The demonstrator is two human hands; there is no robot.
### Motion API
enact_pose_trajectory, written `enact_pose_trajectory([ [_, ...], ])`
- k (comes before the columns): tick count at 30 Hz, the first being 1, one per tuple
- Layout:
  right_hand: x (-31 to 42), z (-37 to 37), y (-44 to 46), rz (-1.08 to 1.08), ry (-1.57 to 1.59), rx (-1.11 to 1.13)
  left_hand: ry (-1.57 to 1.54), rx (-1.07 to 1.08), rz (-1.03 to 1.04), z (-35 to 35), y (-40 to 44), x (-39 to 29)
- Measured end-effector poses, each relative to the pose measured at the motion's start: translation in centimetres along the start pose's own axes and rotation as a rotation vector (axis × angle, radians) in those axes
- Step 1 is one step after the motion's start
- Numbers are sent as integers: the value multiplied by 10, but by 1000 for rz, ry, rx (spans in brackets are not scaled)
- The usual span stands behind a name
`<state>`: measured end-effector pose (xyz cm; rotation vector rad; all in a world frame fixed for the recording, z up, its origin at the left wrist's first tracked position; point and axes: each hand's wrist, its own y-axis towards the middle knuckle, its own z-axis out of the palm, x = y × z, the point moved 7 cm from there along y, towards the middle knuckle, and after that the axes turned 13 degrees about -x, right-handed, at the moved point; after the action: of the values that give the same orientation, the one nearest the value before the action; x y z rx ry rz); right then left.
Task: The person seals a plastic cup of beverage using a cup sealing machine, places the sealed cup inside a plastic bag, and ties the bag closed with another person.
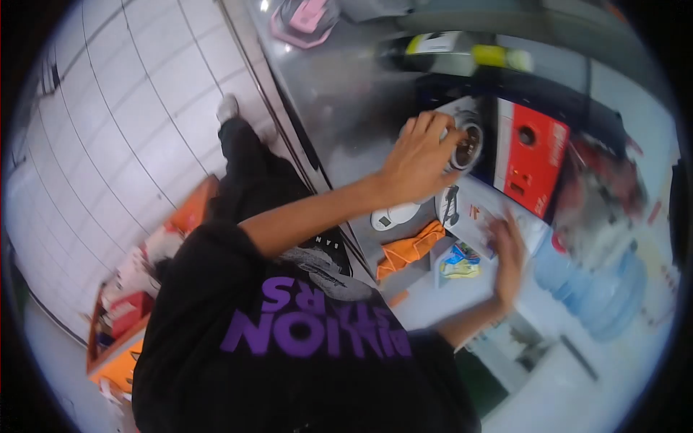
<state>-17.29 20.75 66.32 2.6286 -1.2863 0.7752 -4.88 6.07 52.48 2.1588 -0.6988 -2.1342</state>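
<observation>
My left hand (422, 157) reaches across the steel counter. Its fingers curl around the rim of a round metal cup (471, 150) with dark, speckled contents; the cup's far side shows past my fingertips. My right hand (508, 252) is blurred by motion over a white tray (473, 229), and I cannot make out anything in its fingers. A small dark clip-like tool (450, 206) lies at the tray's left side. Below my left wrist are a white digital scale (395, 216) and a crumpled orange cloth (411, 249).
A red box (533, 155) stands beyond the cup. A bottle with a yellow-green label (462, 55) lies at the back. A pink item (307, 20) is at the far left. A clear blue water jug (595, 289) is at right. Small packets (460, 261) sit near the cloth.
</observation>
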Motion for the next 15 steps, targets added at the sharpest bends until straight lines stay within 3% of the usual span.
enact_pose_trajectory([
  [2,-8,-147,-12,-218,-56,-259,-98,-107,-68,-31,-26,5],
  [4,71,-204,-11,-439,553,-732,-203,-211,-167,-42,-61,21],
  [6,91,-241,20,-557,343,-1071,-267,-249,-348,-41,-91,45],
  [8,83,-277,68,-564,30,-985,-370,-205,-455,-29,-106,59],
  [10,77,-259,72,-503,104,-1029,-477,-163,-543,-14,-112,68],
  [12,77,-243,67,-473,169,-1035,-620,51,-650,9,-119,69],
  [15,78,-228,61,-453,190,-1051,-619,29,-641,10,-118,77],
])
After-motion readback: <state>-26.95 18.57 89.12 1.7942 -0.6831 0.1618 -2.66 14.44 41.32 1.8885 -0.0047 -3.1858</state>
